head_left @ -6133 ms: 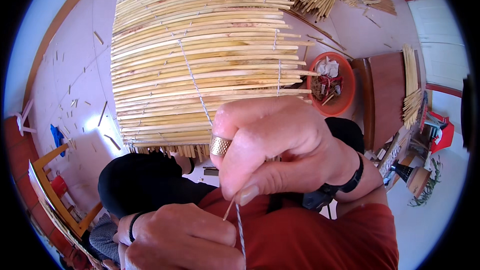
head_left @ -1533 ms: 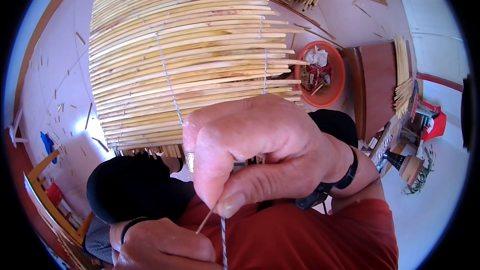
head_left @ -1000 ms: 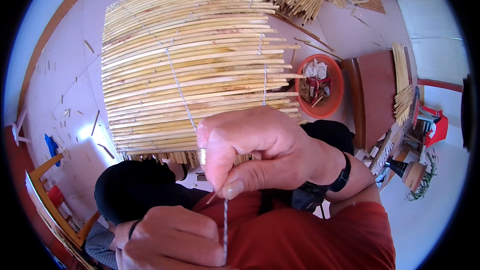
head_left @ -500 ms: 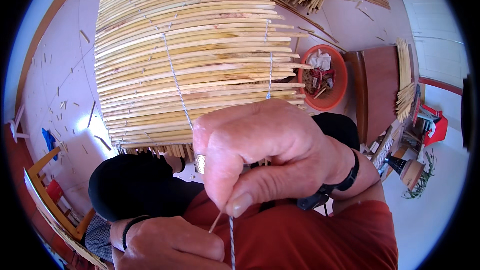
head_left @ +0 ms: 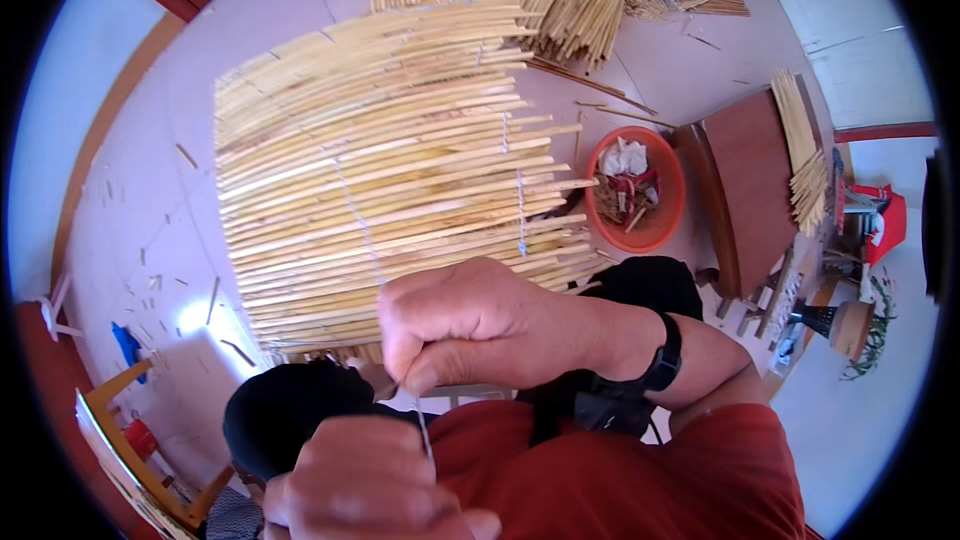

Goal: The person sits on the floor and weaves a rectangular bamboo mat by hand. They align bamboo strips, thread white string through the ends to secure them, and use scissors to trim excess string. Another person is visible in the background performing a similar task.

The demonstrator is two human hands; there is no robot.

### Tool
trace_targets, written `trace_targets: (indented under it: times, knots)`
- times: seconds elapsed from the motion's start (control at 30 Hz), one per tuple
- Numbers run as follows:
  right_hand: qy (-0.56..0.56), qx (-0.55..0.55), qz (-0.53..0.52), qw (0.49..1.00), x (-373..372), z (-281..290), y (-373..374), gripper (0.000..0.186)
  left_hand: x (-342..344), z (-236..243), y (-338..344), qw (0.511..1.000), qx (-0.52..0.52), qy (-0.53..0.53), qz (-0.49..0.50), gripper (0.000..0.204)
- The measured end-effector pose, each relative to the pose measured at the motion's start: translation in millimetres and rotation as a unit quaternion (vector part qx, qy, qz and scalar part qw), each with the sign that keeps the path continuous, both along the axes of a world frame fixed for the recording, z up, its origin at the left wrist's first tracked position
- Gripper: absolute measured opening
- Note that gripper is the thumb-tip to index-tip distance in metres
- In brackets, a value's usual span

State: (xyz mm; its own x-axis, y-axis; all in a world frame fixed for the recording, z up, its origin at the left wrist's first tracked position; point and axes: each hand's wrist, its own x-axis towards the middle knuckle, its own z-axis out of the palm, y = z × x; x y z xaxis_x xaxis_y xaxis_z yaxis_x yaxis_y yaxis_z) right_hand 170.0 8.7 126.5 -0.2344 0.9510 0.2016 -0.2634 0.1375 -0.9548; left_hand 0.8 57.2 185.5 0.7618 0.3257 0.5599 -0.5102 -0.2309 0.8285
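String taut between hands, right hand pinching above, left hand gripping below

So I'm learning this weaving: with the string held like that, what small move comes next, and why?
Probably draw the string taut: the right hand pinches it just above the left hand, and it seems to run on to the stitched line across the reed mat.

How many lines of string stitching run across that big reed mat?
2: one line runs down the reed mat left of middle, one near its right edge. Hands may hide more.
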Motion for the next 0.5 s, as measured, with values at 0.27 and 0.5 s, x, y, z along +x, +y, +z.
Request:
trace_targets:
  times: [0.27,0.5]
  knots:
    - [0.019,-0.031,-0.032,0.999,3.3,1.5,-11.7,0.009,-11.0,8.1,-13.7,0.953,-0.244,0.048,0.173,0.007]
    - [0.076,-0.002,-0.038,0.996,0.0,24.2,-21.4,0.012,5.4,-11.3,13.6,0.921,-0.270,-0.038,0.279,0.028]
